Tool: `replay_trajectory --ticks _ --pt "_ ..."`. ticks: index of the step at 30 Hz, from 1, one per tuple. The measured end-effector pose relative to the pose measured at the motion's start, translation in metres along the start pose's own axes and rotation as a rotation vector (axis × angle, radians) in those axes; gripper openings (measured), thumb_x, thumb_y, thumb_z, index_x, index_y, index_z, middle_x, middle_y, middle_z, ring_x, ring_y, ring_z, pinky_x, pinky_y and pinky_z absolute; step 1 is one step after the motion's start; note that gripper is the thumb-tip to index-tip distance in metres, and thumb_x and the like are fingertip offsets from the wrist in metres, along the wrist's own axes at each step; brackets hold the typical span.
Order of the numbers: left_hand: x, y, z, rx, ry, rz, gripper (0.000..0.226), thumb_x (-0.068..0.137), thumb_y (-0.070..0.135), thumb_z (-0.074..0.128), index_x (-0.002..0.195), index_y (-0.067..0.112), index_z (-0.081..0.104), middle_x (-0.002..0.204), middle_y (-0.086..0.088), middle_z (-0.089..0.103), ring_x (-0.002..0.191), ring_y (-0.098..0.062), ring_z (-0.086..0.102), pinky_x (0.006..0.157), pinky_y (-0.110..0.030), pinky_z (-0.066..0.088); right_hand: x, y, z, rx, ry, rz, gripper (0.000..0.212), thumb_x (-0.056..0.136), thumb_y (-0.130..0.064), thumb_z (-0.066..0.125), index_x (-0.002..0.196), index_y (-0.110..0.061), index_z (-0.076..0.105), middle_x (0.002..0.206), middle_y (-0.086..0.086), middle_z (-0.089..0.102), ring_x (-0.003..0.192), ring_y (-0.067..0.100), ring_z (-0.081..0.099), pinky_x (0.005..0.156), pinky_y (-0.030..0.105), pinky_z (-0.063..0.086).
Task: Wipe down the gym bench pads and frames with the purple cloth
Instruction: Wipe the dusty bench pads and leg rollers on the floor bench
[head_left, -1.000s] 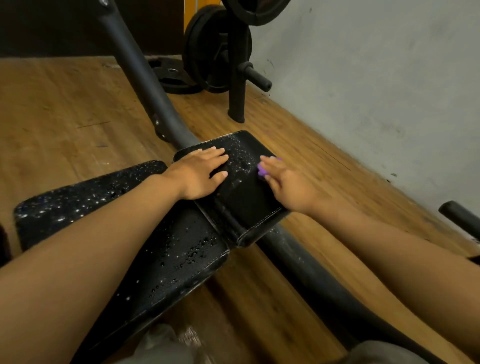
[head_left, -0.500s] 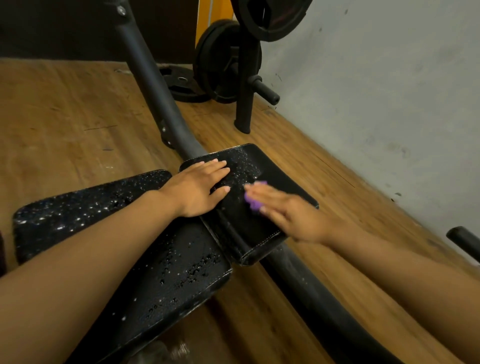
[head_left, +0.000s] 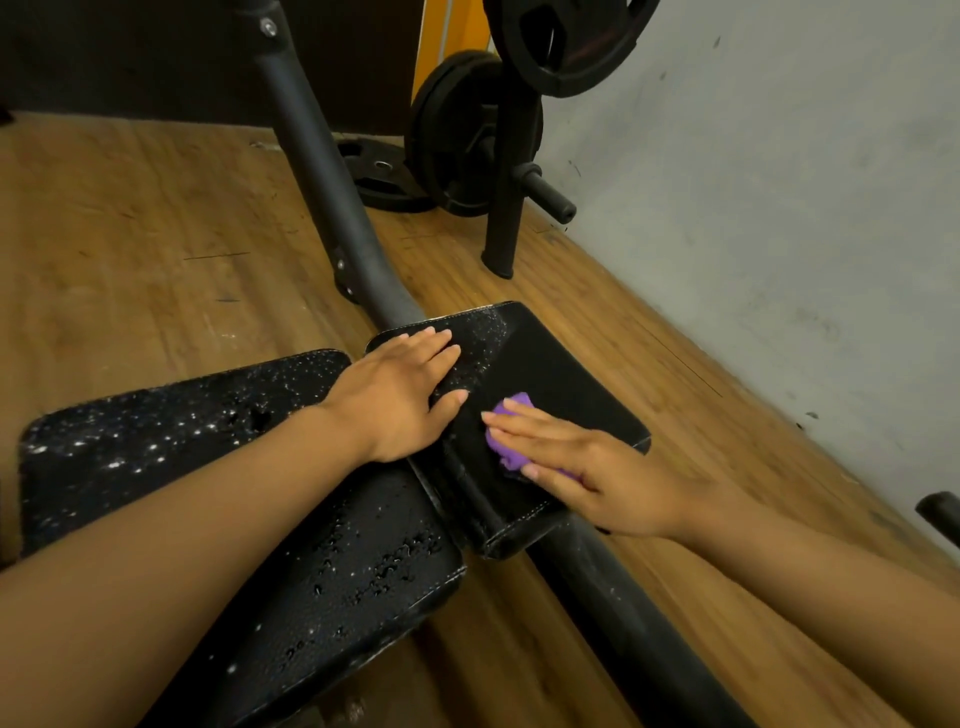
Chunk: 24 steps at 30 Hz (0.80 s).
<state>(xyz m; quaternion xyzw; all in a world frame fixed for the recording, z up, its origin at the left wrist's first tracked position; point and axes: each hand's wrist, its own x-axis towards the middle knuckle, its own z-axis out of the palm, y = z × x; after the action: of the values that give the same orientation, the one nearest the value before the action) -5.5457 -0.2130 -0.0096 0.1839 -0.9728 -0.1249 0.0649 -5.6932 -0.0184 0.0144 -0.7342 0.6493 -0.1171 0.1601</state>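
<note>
The small bench pad (head_left: 550, 364) sits at the centre of the frame, mounted on the dark frame tube (head_left: 332, 171) that runs from the upper centre down to the lower right. The larger bench pad (head_left: 171, 421) occupies the centre left and lower centre, its near edge overlapping the small pad's left side.

Left hand (head_left: 395, 395): lies flat, palm down, on the left part of the small pad. Fingers are straight and held side by side, pointing toward the upper right. Its grip is relaxed and holds nothing.

Right hand (head_left: 587, 473): lies flat on the purple cloth (head_left: 511, 436), pressing it onto the small pad just right of the left thumb. Fingers are straight and point left. The grip is apart; the fingers press on the cloth rather than curl round it. The cloth is bunched, and most of it is covered by the fingers; purple shows above and between them.

Surface condition: water droplets cover the larger pad and a strip of the small pad next to the left hand's fingers. The right part of the small pad shows a plain matte black surface. Pale specks are visible on the frame tube at the lower right.

Surroundings: a wooden floor (head_left: 135, 244) lies under the equipment. A black plate rack (head_left: 506, 208) with weight plates (head_left: 566, 36) stands at the upper centre, near a grey wall (head_left: 779, 182) filling the upper right. One plate lies flat on the floor beside the rack.
</note>
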Motion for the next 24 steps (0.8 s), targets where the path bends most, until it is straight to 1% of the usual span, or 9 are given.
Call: replay_trajectory --ticks 3,8,11,13,15,16,18,21,24 --pt "-0.003 0.002 0.000 0.011 0.005 -0.004 0.062 0.101 0.047 0.026 0.153 0.014 0.015 0.162 -0.002 0.009 0.149 -0.013 0.003 0.121 -0.028 0.001 0.025 0.026 -0.014 -0.052 0.011 0.025 0.047 0.099 -0.018 0.044 0.145 -0.017 0.035 0.154 -0.007 0.027 0.144 0.005 0.016 0.119 0.022 0.011" --pt "-0.003 0.005 -0.004 0.009 -0.010 -0.012 0.062 0.102 0.046 0.025 0.153 0.013 0.014 0.162 -0.002 0.008 0.149 -0.013 0.002 0.121 -0.029 0.001 0.118 0.077 -0.029 -0.097 0.227 0.450 0.046 0.102 -0.018 0.037 0.147 -0.015 0.030 0.157 -0.002 0.021 0.146 0.014 0.010 0.118 0.029 0.005" --pt "-0.003 0.006 -0.005 0.000 -0.018 -0.023 0.063 0.101 0.047 0.027 0.153 0.014 0.015 0.162 -0.002 0.009 0.149 -0.013 0.003 0.121 -0.029 0.002 0.136 0.077 -0.022 -0.138 0.279 0.524 0.046 0.102 -0.020 0.036 0.147 -0.013 0.030 0.158 -0.001 0.021 0.147 0.017 0.009 0.117 0.028 0.004" --pt "-0.003 0.009 -0.003 0.002 0.020 -0.053 0.064 0.100 0.049 0.029 0.153 0.014 0.018 0.161 -0.001 0.012 0.148 -0.013 0.006 0.121 -0.028 0.003 0.118 0.064 -0.017 -0.115 0.271 0.445 0.048 0.102 -0.019 0.038 0.148 -0.013 0.028 0.158 0.000 0.020 0.147 0.016 0.008 0.113 0.020 -0.001" --pt "-0.004 0.011 -0.001 0.002 0.065 -0.093 0.065 0.099 0.050 0.031 0.152 0.014 0.021 0.161 -0.001 0.015 0.148 -0.013 0.009 0.120 -0.026 0.004 0.085 0.045 -0.010 -0.117 0.206 0.268 0.048 0.101 -0.016 0.041 0.147 -0.012 0.030 0.157 0.001 0.022 0.146 0.012 0.009 0.110 0.010 -0.004" --pt "-0.005 0.011 -0.001 0.000 0.079 -0.105 0.066 0.098 0.051 0.032 0.152 0.014 0.022 0.161 -0.001 0.016 0.148 -0.013 0.010 0.120 -0.026 0.004 0.066 0.035 -0.006 -0.122 0.164 0.180 0.048 0.100 -0.016 0.042 0.147 -0.013 0.032 0.156 -0.001 0.024 0.145 0.010 0.009 0.111 0.008 -0.003" --pt "-0.005 0.011 -0.002 -0.013 0.089 -0.109 0.066 0.098 0.051 0.035 0.151 0.014 0.023 0.160 -0.002 0.018 0.148 -0.014 0.012 0.120 -0.026 0.006 0.029 0.017 0.000 -0.098 0.086 0.079 0.048 0.100 -0.019 0.043 0.147 -0.019 0.032 0.155 -0.009 0.024 0.145 0.004 0.010 0.116 0.013 0.004" --pt "-0.005 0.007 -0.003 -0.044 0.089 -0.095 0.066 0.097 0.052 0.037 0.150 0.014 0.026 0.160 -0.001 0.020 0.148 -0.013 0.012 0.120 -0.026 0.008 0.008 0.012 -0.003 -0.007 0.023 0.030 0.048 0.099 -0.020 0.045 0.145 -0.025 0.033 0.154 -0.014 0.026 0.144 0.003 0.015 0.118 0.022 0.013" --pt "-0.005 0.006 -0.004 -0.056 0.093 -0.091 0.066 0.097 0.052 0.037 0.151 0.016 0.025 0.160 0.001 0.019 0.148 -0.012 0.011 0.117 -0.024 0.007 0.034 0.026 -0.012 -0.048 0.056 0.042 0.048 0.098 -0.018 0.046 0.145 -0.021 0.036 0.153 -0.009 0.029 0.144 0.004 0.017 0.116 0.014 0.009"
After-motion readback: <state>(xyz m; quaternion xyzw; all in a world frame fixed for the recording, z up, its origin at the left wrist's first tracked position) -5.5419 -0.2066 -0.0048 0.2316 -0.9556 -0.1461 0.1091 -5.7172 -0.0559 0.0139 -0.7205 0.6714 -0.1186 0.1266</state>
